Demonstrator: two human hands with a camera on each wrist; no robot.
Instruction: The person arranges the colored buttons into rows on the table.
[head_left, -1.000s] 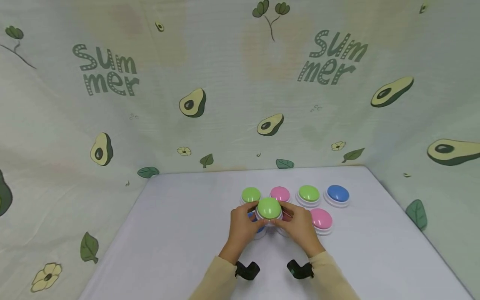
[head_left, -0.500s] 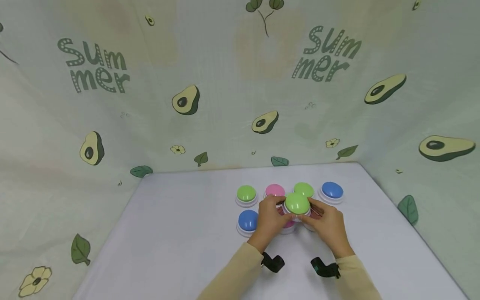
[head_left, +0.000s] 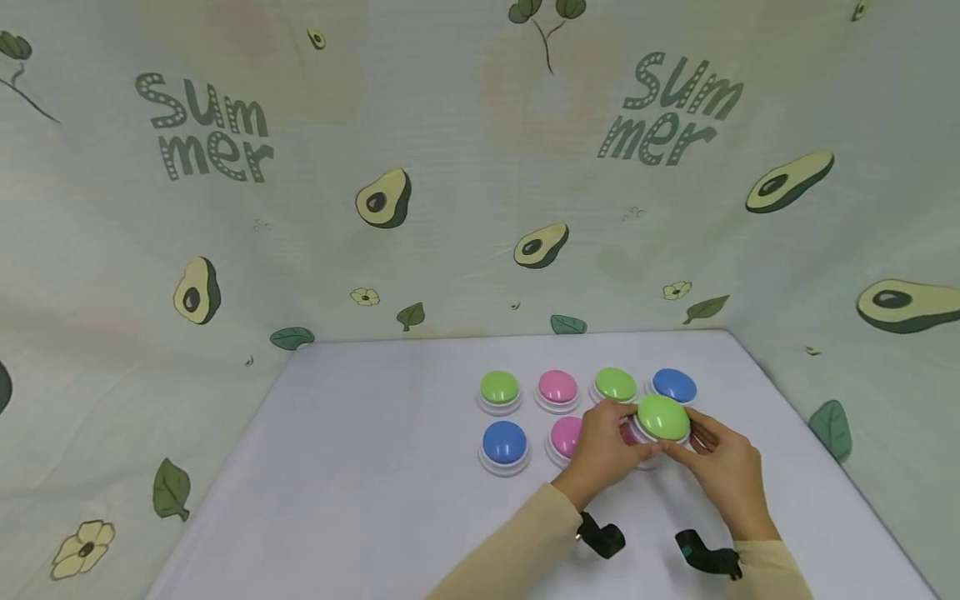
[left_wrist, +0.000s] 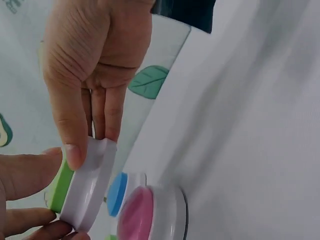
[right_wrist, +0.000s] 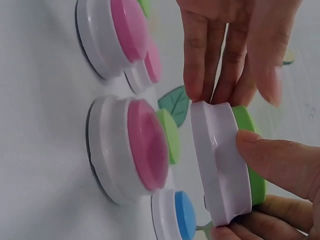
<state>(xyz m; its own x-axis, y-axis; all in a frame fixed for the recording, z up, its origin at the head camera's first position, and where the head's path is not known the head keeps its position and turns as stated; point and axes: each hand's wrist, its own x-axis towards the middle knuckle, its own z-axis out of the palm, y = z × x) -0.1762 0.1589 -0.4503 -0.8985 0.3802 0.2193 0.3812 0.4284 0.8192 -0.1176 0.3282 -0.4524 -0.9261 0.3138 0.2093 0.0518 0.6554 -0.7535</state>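
Note:
Both hands hold a green dome push button (head_left: 663,417) with a white base (right_wrist: 220,160) between them, raised above the table. My left hand (head_left: 609,442) grips its left side, fingers at the rim and thumb at the front. On the opposite side my right hand (head_left: 723,467) holds it with thumb and fingers. Just below and to the left, a pink push button (right_wrist: 147,145) stands on the table, mostly hidden by the left hand in the head view. Behind the held button sit a blue push button (head_left: 675,384) and another green push button (head_left: 615,383).
On the white table (head_left: 360,500), further left, stand a green button (head_left: 499,387) and a pink button (head_left: 557,386) at the back. A blue button (head_left: 504,442) and a pink button (head_left: 565,435) stand in front of them. A printed cloth (head_left: 450,275) hangs behind the table.
Both hands have carried the green push button to the right, from above the left part of the front row to beyond its right-hand pink button. The standing buttons stay where they were.

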